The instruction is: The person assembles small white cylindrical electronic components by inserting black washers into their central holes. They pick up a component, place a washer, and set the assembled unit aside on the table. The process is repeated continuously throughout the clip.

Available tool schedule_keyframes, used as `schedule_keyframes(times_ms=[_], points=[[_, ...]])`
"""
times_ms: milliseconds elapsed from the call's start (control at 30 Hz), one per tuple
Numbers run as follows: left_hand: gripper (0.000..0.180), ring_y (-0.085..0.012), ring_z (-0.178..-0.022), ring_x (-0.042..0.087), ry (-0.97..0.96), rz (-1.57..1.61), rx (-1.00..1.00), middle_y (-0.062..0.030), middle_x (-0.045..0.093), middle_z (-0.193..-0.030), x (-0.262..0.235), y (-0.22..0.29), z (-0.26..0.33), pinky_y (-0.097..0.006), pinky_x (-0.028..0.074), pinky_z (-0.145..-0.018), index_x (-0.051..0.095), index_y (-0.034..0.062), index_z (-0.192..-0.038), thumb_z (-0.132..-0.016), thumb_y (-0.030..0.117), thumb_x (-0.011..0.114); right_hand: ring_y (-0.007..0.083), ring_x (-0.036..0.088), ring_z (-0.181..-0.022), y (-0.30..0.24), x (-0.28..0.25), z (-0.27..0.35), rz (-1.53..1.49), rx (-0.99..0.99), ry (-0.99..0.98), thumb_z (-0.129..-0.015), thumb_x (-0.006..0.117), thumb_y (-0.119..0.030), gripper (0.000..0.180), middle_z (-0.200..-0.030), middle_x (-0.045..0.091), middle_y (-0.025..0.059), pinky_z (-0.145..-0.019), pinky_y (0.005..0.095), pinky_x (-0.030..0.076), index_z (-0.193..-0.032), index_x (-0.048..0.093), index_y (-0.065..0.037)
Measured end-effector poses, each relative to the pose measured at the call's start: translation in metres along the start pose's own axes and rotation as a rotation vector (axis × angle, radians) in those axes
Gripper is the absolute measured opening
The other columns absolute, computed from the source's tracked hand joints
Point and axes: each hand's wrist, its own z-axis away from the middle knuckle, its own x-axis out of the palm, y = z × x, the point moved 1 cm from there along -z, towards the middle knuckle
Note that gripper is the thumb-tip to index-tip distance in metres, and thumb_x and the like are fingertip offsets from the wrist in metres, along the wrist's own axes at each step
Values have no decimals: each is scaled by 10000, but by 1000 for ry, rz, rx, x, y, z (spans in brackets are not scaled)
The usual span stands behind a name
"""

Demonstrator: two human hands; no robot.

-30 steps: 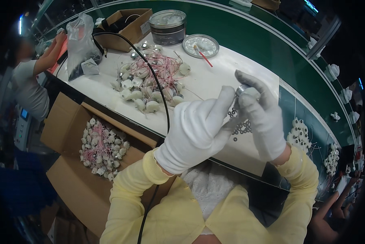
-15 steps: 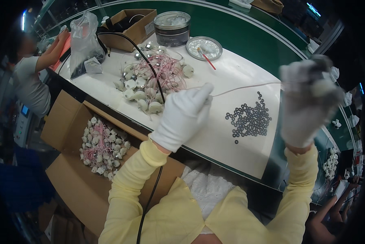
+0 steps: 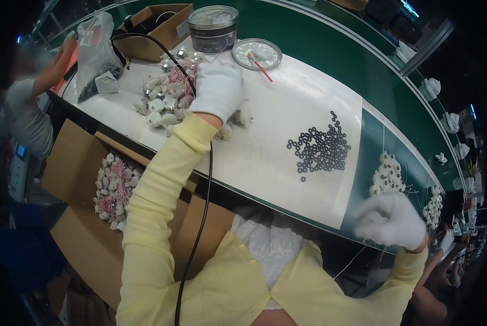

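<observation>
Both hands wear white gloves. My left hand (image 3: 217, 91) reaches into a heap of white round parts (image 3: 159, 106) with pink wires (image 3: 174, 84) on the white table; its fingers bend down into the heap, and their tips are hidden. At the right, my right hand (image 3: 393, 220) hovers over the front edge of the green surface (image 3: 357, 187), slightly blurred, its fingers curled. Whatever they hold cannot be made out. A thin pale wire (image 3: 352, 262) hangs below that hand. Just beyond it lies a cluster of white parts (image 3: 387, 175). Small black rings (image 3: 322, 149) lie spread between the hands.
An open cardboard box (image 3: 72, 163) with more wired parts stands at the left. Farther back are a tin (image 3: 213, 32), its lid (image 3: 246, 61) with a red-handled brush (image 3: 262, 70), a plastic bag (image 3: 94, 60) and a small carton (image 3: 170, 35). A black cable (image 3: 206, 206) crosses the front. Another person works at far left.
My left hand has moved left and away onto the heap. My right hand has come down toward the table's front edge. The wire stretched between them no longer shows there.
</observation>
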Motion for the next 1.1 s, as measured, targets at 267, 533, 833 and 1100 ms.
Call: schedule_keyframes(times_ms=[267, 533, 833, 1100], points=[[136, -258, -862, 680, 133, 220, 69, -54, 717, -875, -43, 32, 13, -461, 479, -729, 736, 153, -872, -883, 283, 699, 336, 630, -516, 53, 26, -26, 179, -37, 267, -862, 760, -299, 293, -585, 611, 158, -541, 412, 497, -833, 695, -15], [147, -247, -812, 643, 120, 245, 93, -30, 667, -768, -48, 42, 62, -443, 441, -739, 682, 130, -787, -827, 249, 757, 347, 666, -576, 62, 34, -47, 618, -248, 424, -950, 680, -339, 313, -613, 651, 132, -575, 436, 523, -979, 622, -32], [158, -222, -806, 631, 72, 605, 251, 1, 630, -758, -76, 68, 88, -419, 438, -718, 664, 156, -825, -809, 258, 783, 262, 607, -592, 54, 48, -63, 615, -492, 432, -833, 819, -357, 373, -639, 610, 18, -603, 407, 452, -1044, 646, -103], [227, -288, -1023, 627, 235, 621, 164, -38, 638, -945, -69, 67, 97, -448, 472, -847, 652, 164, -877, -774, 305, 797, 205, 593, -757, 69, 58, -73, 865, -645, 431, -950, 710, -155, 292, -889, 637, 57, -737, 376, 469, -1221, 635, -75]])
